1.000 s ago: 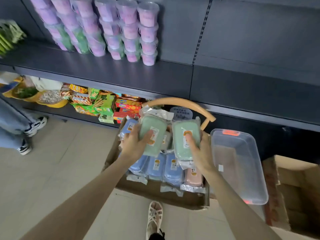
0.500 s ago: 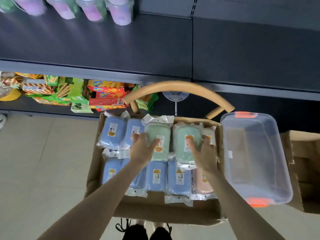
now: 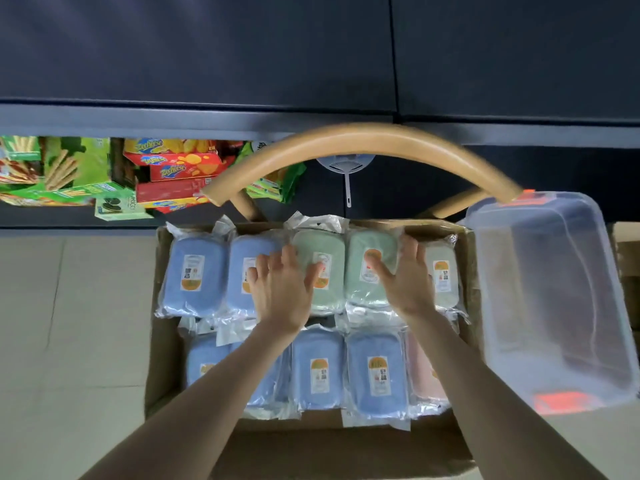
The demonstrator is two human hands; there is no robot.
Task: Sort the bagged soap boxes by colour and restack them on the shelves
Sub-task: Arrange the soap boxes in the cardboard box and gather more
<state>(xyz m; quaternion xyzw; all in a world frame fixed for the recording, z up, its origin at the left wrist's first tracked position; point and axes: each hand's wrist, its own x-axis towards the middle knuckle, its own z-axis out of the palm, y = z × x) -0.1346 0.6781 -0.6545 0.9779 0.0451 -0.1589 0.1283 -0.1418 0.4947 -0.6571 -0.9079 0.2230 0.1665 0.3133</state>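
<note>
Green soap boxes [image 3: 320, 245] you just held up now lie in the far row of the carton [image 3: 166, 344] under your left hand [image 3: 280, 289] and right hand [image 3: 407, 282], fingers [image 3: 411, 245] spread; shelving pending.

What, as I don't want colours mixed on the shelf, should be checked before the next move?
1. Left hand free: ok, open, lying across a blue soap box and a green soap box.
2. Right hand free: ok, open on the second green soap box.
3. Greens together: ok, side by side in the far row of the cardboard box.
4. Each hand on one colour only: not ok, the left one straddles blue and green.
5. Way up to the shelf: not ok, the chair back arches between.
6. Layers underneath: cannot tell.
</note>
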